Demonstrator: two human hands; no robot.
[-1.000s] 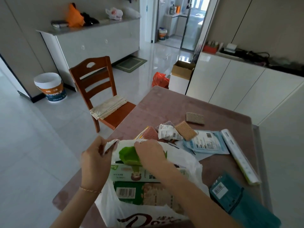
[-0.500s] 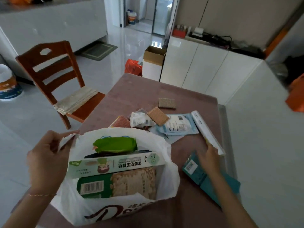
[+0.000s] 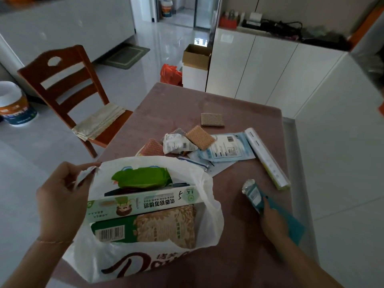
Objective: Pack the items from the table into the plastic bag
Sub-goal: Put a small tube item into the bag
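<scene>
A white plastic bag (image 3: 203,183) stands open at the table's near edge. Inside it lie a green packet (image 3: 143,179), a long white-and-green box (image 3: 145,204) and a green package with a barcode (image 3: 145,227). My left hand (image 3: 62,196) pinches the bag's left handle and holds the mouth open. To the right of the bag, my right hand (image 3: 272,221) grips a teal packet (image 3: 288,221) lifted at its far end off the table. Further back lie a long white box (image 3: 266,156), a pale blue pouch (image 3: 226,150), a white sachet (image 3: 176,144) and brown woven pads (image 3: 212,119).
The table (image 3: 176,104) has a mauve top. A wooden chair (image 3: 68,88) with a folded cloth stands to its left. White cabinets (image 3: 259,65) run along the right. A cardboard box (image 3: 196,55) and an orange bag (image 3: 170,73) sit on the floor beyond the table.
My right hand left the bag after the green packet went in, moved right to the teal packet, and now grips and tilts it up. My left hand kept hold of the handle.
</scene>
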